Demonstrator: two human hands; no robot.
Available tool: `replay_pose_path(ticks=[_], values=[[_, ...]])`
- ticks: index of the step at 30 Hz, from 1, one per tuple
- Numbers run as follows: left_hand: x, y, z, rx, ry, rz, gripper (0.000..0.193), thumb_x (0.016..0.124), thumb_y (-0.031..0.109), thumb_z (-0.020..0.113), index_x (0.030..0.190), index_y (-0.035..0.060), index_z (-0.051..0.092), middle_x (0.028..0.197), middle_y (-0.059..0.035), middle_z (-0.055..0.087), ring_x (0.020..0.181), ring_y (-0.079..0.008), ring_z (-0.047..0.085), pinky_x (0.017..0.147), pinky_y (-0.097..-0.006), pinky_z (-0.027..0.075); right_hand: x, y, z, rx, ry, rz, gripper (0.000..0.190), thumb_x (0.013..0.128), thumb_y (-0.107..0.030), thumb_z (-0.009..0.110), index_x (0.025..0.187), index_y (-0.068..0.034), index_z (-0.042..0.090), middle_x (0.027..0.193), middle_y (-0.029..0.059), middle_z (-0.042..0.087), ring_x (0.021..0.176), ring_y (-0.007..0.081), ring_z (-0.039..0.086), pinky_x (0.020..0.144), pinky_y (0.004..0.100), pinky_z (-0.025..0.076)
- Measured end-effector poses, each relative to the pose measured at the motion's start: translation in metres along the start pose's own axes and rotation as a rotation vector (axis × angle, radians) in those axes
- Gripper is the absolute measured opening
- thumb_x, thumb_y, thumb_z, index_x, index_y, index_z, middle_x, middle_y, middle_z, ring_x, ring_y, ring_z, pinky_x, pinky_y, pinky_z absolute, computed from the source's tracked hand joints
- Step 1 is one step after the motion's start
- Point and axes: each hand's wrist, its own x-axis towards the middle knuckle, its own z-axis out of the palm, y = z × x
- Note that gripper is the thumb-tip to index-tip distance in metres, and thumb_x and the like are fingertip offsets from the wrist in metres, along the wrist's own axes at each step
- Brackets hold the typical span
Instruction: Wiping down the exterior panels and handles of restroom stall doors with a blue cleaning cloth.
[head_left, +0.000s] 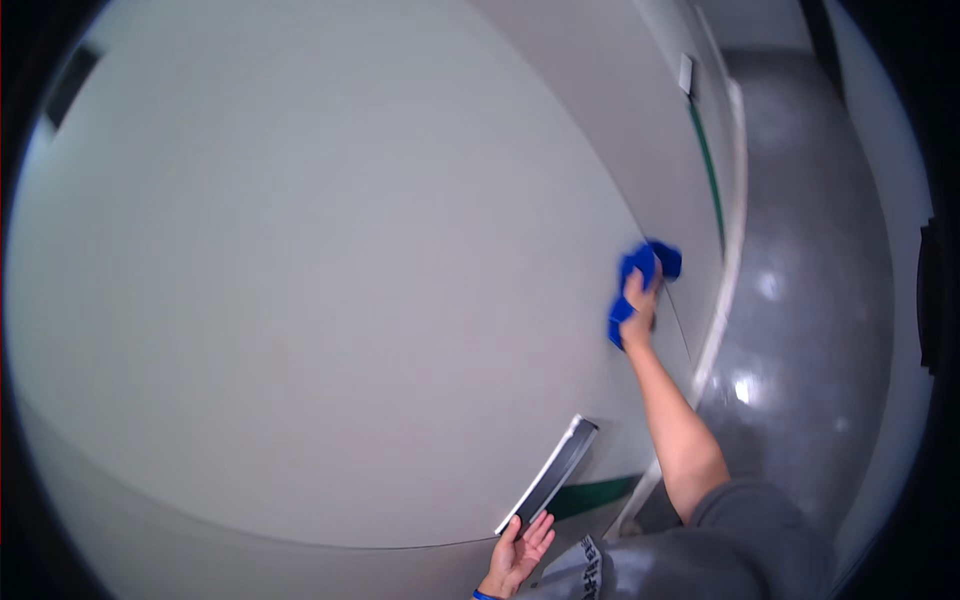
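My right hand (642, 313) is pressed on a bunched blue cloth (637, 262), blurred by motion. The cloth lies across a thin seam of a large pale grey tabletop-like surface (322, 262), close to its right side. Lower down, my left hand (519, 556) has its palm facing me and a blue band on the wrist. Between its thumb and fingers is the lower end of a long dark bar with a light edge (549, 474). The bar slants up to the right; its exact kind is unclear.
A green strip (596, 496) runs beside the bar, and another green strip (707, 161) leads to a small white object (685, 73). Past the pale edge (712, 345) is a shiny grey floor (814, 225). Blurred dark objects show at the far left (73, 86) and far right (928, 296).
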Motion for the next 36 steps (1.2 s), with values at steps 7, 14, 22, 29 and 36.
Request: replay_pose_path(ticks=[7,14,22,29,36], values=[[-0.018,-0.003,0.007,-0.028,-0.019,0.039,0.045,0.094,0.036,0.060,0.121,0.0003,0.053,0.118,-0.0162,0.063,0.106,-0.0257,0.063,0.087,-0.0374,0.055,-0.123,-0.220,0.029,-0.002,-0.450,-0.469,0.060,0.091,-0.019,0.056,0.147,-0.010,0.036,0.151,0.0230,0.028,0.140,0.0412,0.025,0.111,0.0576,0.019],[-0.012,-0.017,-0.008,-0.032,-0.041,0.041,0.050,0.091,0.032,0.066,0.125,-0.0019,0.050,0.124,-0.0179,0.060,0.110,-0.0242,0.062,0.086,-0.0332,0.056,-0.145,-0.357,0.060,0.517,-1.238,-1.671,0.064,0.077,-0.013,0.060,0.138,-0.022,0.045,0.143,0.0017,0.045,0.135,0.0268,0.040,0.104,0.0523,0.038],[-0.014,-0.012,-0.003,0.074,-0.050,0.073,0.055,0.093,0.033,0.063,0.131,-0.0008,0.042,0.129,-0.0182,0.057,0.117,-0.0240,0.059,0.089,-0.0280,0.053,0.103,-0.394,0.168,0.302,-0.450,-0.930,0.056,0.090,-0.030,0.064,0.140,-0.015,0.046,0.142,0.0147,0.047,0.134,0.0340,0.040,0.110,0.0407,0.032],[0.003,-0.012,-0.011,0.084,-0.092,0.072,0.062,0.094,0.038,0.060,0.137,-0.0028,0.039,0.135,-0.0179,0.053,0.127,-0.0234,0.050,0.102,-0.0322,0.043,0.122,-0.423,0.223,0.047,-0.185,-0.659,0.059,0.093,-0.048,0.050,0.143,-0.019,0.040,0.146,0.0094,0.038,0.137,0.0283,0.034,0.105,0.0536,0.033],[-0.013,-0.014,-0.004,0.110,-0.037,0.067,0.067,0.092,0.043,0.062,0.135,-0.0042,0.042,0.136,-0.0165,0.052,0.127,-0.0233,0.048,0.110,-0.0322,0.034,-0.135,-0.600,0.189,0.527,-0.510,-1.511,0.055,0.077,-0.028,0.071,0.130,-0.022,0.056,0.129,0.0083,0.054,0.120,0.0299,0.050,0.101,0.0471,0.038]])
